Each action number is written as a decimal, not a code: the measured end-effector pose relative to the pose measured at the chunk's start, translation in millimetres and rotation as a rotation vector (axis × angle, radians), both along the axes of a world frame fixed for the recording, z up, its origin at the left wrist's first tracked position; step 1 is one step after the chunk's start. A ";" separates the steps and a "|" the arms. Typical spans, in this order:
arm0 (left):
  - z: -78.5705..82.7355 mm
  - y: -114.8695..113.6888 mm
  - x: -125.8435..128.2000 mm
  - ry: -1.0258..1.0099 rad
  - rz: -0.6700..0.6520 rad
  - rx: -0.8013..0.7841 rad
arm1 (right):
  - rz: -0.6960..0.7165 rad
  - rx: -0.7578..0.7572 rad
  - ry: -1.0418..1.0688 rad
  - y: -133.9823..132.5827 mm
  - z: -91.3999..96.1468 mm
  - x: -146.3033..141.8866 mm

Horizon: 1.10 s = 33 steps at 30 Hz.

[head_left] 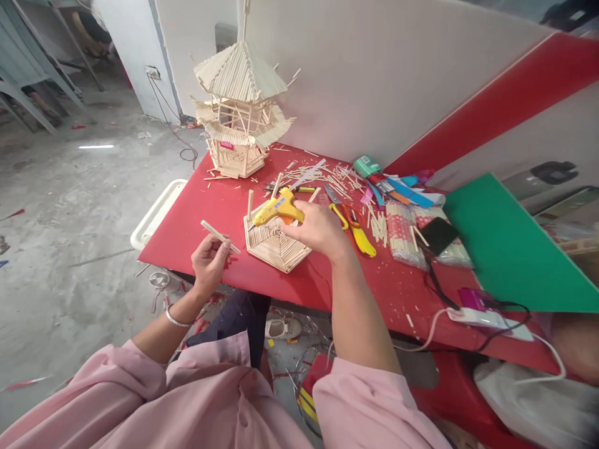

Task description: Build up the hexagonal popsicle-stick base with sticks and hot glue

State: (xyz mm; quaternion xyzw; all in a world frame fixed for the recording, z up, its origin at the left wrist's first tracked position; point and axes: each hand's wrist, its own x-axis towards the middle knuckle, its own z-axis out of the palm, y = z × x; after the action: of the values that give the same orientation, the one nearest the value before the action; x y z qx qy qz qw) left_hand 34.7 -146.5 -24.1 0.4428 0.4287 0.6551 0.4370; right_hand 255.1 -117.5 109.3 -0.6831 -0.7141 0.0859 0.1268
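Observation:
My left hand [209, 259] is closed around a short wooden stick [215, 232], held over the front left of the red table. In my right hand [318, 227] is a yellow hot glue gun [276, 209], its nozzle pointing left. The gun hangs above a hexagonal stick base [281, 248], made of sticks laid in rings, with a few upright posts at its edge. Part of the base is hidden by the gun and my right hand. Behind it stands a tiered stick pagoda [241, 112] with a pointed roof.
Loose sticks [334, 178] lie scattered at the back of the red table [182, 240]. Yellow-handled scissors [358, 234] are right of the base. Farther right are packs of sticks [401, 234], a green board [519, 249] and a white power strip [489, 323] with cords.

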 end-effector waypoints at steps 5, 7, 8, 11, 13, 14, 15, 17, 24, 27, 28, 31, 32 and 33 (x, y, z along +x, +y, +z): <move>3.2 7.3 3.3 0.021 -0.025 -0.038 | 0.066 0.019 -0.155 -1.0 -7.2 -2.4; 3.5 10.1 5.4 0.037 -0.019 -0.040 | 0.109 0.027 -0.186 -1.3 -9.8 -1.7; 3.4 11.2 6.5 0.048 -0.018 -0.039 | 0.126 0.032 -0.190 -1.0 -10.6 -0.9; 2.6 13.6 10.0 0.072 -0.021 -0.037 | 0.152 0.037 -0.190 1.2 -12.4 2.7; 1.7 14.5 11.7 0.077 -0.024 -0.044 | 0.162 0.039 -0.191 3.5 -14.3 4.7; 1.1 14.8 12.2 0.077 -0.025 -0.049 | 0.169 0.043 -0.191 4.7 -15.8 5.4; 0.6 15.2 12.5 0.078 -0.026 -0.054 | 0.179 0.047 -0.191 5.8 -17.5 5.8; -0.5 15.6 12.4 0.082 -0.031 -0.062 | 0.199 0.051 -0.196 7.7 -21.2 5.9; -2.0 16.6 12.0 0.126 -0.041 -0.069 | 0.201 0.025 -0.212 9.8 -26.5 2.7; -2.5 16.9 13.0 0.144 -0.033 -0.057 | 0.198 0.010 -0.212 9.2 -27.6 1.7; -2.8 17.0 13.3 0.149 -0.033 -0.057 | 0.201 0.008 -0.205 9.0 -28.2 1.7; -3.5 17.2 13.5 0.174 -0.031 -0.068 | 0.217 0.009 -0.194 8.9 -30.0 2.0; -3.6 17.2 13.4 0.181 -0.028 -0.070 | 0.220 0.008 -0.201 9.0 -30.5 2.3; -3.7 17.2 13.3 0.187 -0.025 -0.072 | 0.223 0.007 -0.215 9.1 -31.0 2.5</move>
State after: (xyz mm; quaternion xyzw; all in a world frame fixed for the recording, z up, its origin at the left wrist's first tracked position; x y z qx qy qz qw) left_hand 48.0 -129.3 -27.8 0.4916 0.4852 0.5894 0.4189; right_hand 257.6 -108.4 78.4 -0.6046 -0.7951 0.0235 0.0417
